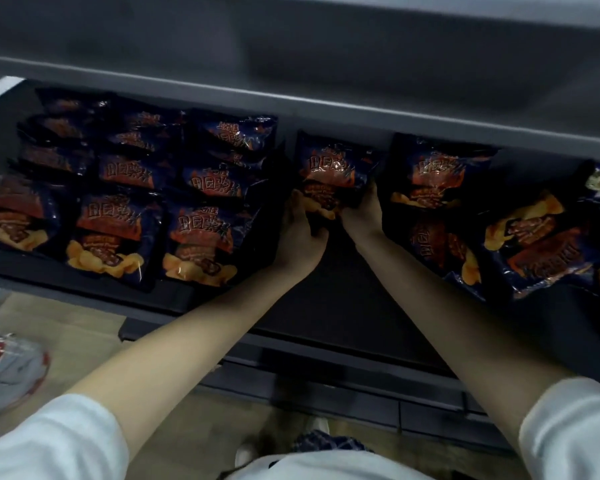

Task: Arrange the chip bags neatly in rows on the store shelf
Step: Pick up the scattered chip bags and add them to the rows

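A dark blue chip bag with red and orange print [333,168] stands at the middle of the dark shelf [340,299]. My left hand [300,233] grips its lower left corner and my right hand [362,213] grips its lower right corner. To the left, several matching bags [118,202] lie in overlapping rows. On the right, more bags [440,209] lie loose and tilted at different angles.
A grey upper shelf [326,64] hangs over the back of the bags. The shelf's front lip [326,386] runs below my forearms. A plastic pack with red print [7,368] lies on the tan floor at lower left. My feet show below.
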{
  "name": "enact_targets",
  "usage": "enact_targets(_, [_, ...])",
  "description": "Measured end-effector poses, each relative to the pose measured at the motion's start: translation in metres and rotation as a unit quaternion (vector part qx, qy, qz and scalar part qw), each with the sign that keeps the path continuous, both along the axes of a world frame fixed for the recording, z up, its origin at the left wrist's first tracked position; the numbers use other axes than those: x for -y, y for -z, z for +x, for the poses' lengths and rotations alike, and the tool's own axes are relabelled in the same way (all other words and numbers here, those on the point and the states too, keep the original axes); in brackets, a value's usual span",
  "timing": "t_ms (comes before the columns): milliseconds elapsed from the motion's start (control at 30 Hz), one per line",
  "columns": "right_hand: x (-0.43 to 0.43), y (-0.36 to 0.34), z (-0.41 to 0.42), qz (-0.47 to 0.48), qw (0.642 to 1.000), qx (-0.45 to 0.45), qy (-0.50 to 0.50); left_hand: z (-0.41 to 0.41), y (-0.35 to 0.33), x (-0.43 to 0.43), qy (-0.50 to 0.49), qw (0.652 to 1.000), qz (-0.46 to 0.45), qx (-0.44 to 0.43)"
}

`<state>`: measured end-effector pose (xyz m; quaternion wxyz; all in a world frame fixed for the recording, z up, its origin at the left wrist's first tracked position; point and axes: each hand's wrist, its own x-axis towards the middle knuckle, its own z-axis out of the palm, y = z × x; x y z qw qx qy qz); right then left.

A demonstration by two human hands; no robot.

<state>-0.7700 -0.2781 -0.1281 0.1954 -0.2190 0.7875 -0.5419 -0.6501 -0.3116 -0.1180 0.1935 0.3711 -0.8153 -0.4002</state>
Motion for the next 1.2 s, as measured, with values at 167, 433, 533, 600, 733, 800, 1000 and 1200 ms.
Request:
enact_targets(167, [0.016, -0.003, -0.007, 0.045, 0.998, -0.036, -0.030, -0.010, 0.009, 0.017, -0.058, 0.997, 0.040, 0.010])
enact_targets(433, [0.018, 0.001, -0.006, 0.070, 0.994, -0.090, 0.002, -0.018, 0.007, 0.025, -0.081, 0.995, 0.058, 0.011])
enact_targets(533, [0.014, -0.003, 0.000, 0.052, 0.995, -0.073, 0.049, -0.016, 0.006, 0.029, -0.067, 0.996, 0.065, 0.001])
enact_targets(600, [0.013, -0.007, 0.004, 0.064, 0.993, -0.084, 0.055, -0.013, 0.002, 0.031, -0.055, 0.996, 0.067, -0.002])
enact_targets(733, [0.009, -0.016, 0.015, 0.132, 0.980, -0.149, 0.024, -0.008, -0.003, 0.029, 0.000, 0.999, 0.041, 0.003])
enact_targets(800, [0.007, -0.018, 0.024, 0.120, 0.982, -0.143, 0.009, -0.006, -0.007, 0.025, 0.032, 0.999, 0.028, -0.010])
enact_targets(1000, [-0.015, -0.027, 0.048, 0.062, 0.990, -0.114, 0.063, 0.007, -0.010, 0.010, 0.110, 0.993, 0.016, -0.048])
enact_targets(1200, [-0.058, -0.024, 0.074, -0.016, 0.982, -0.131, 0.135, 0.011, 0.005, -0.010, 0.177, 0.982, 0.001, -0.068])
